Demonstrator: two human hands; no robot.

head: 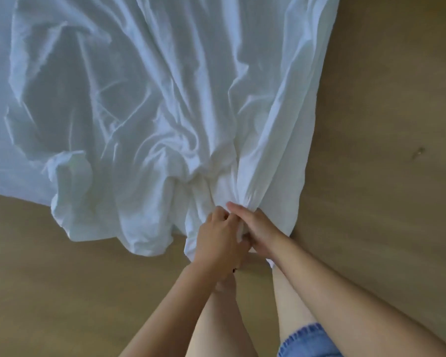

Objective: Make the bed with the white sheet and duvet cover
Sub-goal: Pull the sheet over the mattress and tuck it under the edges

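The white sheet (pixel 139 99) lies spread out with many wrinkles, and its near corner is gathered into a bunch over the wooden floor (pixel 371 150). The left hand (pixel 218 243) and the right hand (pixel 259 228) touch each other there, with the fingers of both curled around the bunched cloth. Bare floor runs along the sheet's right edge and its near edge.

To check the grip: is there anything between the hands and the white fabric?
Nothing visible stands between them. The left hand and the right hand both grip a bunched corner of the white fabric, which lies spread on the wooden floor.
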